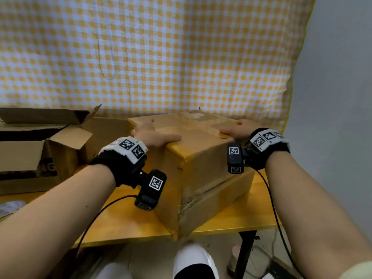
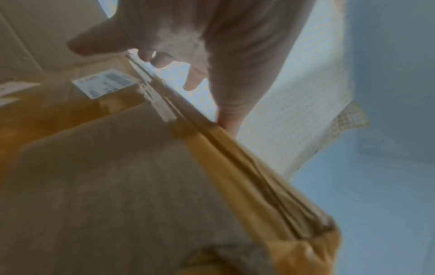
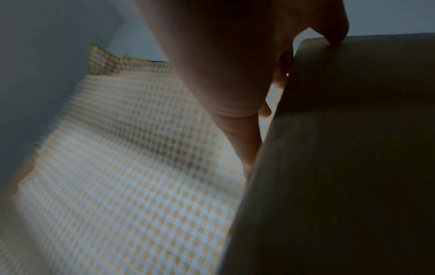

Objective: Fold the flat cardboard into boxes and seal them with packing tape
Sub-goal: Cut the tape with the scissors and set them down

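Two hands rested on one closed cardboard box at frame centre: the left hand lay flat on its top left edge, fingers extended, and the right hand lay at the top right edge, thumb on top; whether its fingers curled over the far side could not be told. The box was brown, rectangular, glossy with tape, scuffed along its near corner. It sat on one yellow table. One open box stood at left.
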